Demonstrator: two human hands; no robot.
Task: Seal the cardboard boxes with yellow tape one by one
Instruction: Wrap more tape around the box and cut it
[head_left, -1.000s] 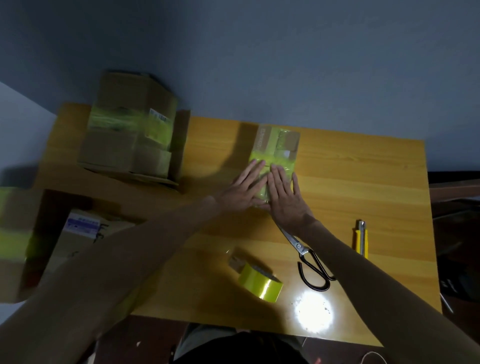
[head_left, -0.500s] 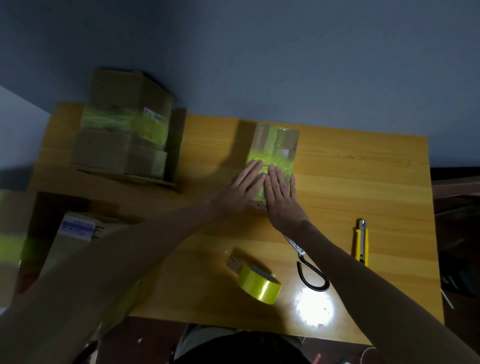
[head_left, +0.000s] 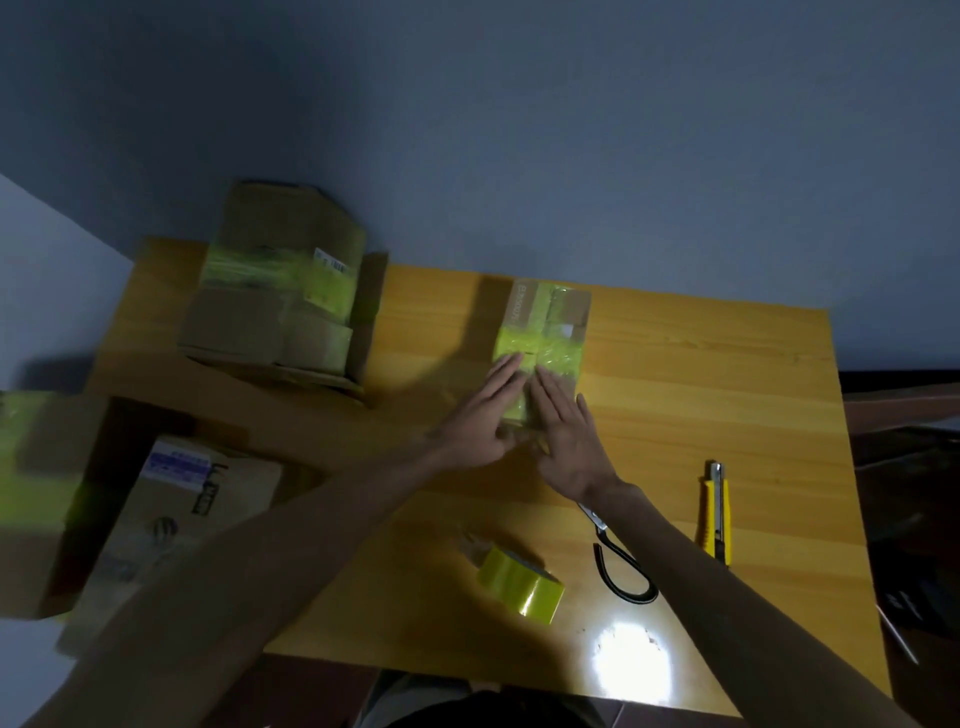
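A small narrow cardboard box (head_left: 550, 325) stands near the middle of the wooden table (head_left: 701, 395), with yellow tape across its top and down its near face. My left hand (head_left: 480, 415) and my right hand (head_left: 566, 441) lie flat side by side on the box's near end, with straight fingers pressing on the tape. A roll of yellow tape (head_left: 519, 584) lies on the table near its front edge, closer to me than both hands.
Scissors (head_left: 621, 561) lie partly under my right forearm, and a yellow utility knife (head_left: 717, 514) sits to their right. A taped cardboard box (head_left: 275, 291) stands at the table's back left. More boxes (head_left: 171, 519) sit lower at the left, off the table.
Both hands have slid a little toward me along the small box, still flat on the tape. The view has shifted slightly.
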